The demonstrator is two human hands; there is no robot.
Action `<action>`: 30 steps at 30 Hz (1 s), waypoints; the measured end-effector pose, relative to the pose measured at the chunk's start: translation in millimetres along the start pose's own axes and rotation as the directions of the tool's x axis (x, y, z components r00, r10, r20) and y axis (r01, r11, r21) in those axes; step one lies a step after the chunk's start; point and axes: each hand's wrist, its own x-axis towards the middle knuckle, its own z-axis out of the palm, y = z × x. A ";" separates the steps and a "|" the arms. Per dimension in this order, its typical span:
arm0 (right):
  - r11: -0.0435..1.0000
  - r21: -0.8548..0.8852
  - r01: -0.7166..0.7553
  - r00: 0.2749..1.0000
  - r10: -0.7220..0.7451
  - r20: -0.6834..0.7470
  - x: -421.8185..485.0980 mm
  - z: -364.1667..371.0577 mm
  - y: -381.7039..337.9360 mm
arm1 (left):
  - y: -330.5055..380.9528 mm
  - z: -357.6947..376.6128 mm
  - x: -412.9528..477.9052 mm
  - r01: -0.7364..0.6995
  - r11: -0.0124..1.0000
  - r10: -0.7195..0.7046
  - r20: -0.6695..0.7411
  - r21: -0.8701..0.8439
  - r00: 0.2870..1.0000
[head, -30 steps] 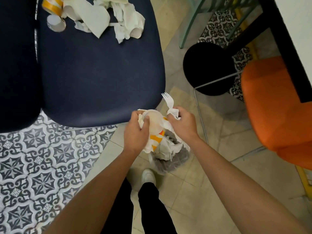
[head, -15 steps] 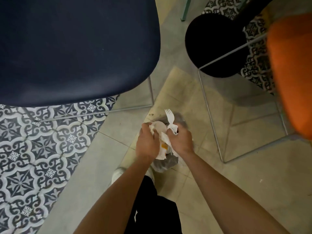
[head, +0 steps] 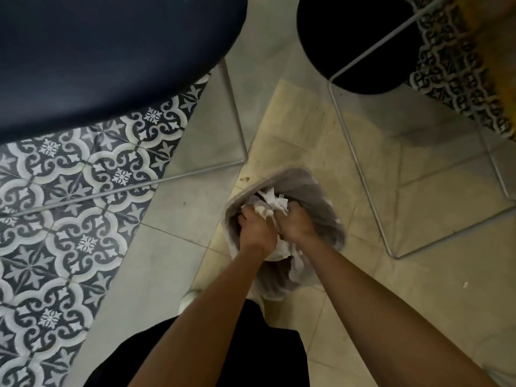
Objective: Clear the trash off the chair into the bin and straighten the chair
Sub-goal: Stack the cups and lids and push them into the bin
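Centre frame: your left hand (head: pixel 255 233) and right hand (head: pixel 297 224) are both clutching the crumpled trash (head: pixel 272 203) at the grey bin (head: pixel 279 174) mouth — navy chair (head: pixel 111 51) sitting upper left.

The left hand (head: pixel 255 233) and right hand (head: pixel 296 224) have dropped from beside the dark blue chair seat (head: pixel 111 51) into the grey plastic bin (head: pixel 296 172), carrying the crumpled white paper trash (head: pixel 268 205) and white plastic fork (head: pixel 281 196) down inside its rim.

The chair (head: pixel 106 57) is cut off; the trash (head: pixel 272 203) is blurred.
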 end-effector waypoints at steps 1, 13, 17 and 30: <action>1.000 0.014 0.001 1.000 -0.001 -0.003 4.5 2.2 0.1 | -1.7 1.4 5.1 -0.002 1.000 0.002 0.009 0.013 1.000; 0.986 -0.100 0.135 0.990 -0.131 0.046 6.6 2.3 7.0 | -4.7 8.2 23.1 0.046 0.927 -0.078 0.073 0.372 0.994; 0.978 -0.148 0.144 0.989 -0.139 0.046 -4.6 -12.2 2.6 | 2.4 1.3 1.8 -0.012 0.904 -0.028 0.086 0.426 0.996; 0.961 -0.196 0.195 0.980 -0.196 0.014 -88.8 -62.5 -51.0 | 40.1 -67.7 -97.0 -0.281 0.933 0.311 -0.110 0.225 0.944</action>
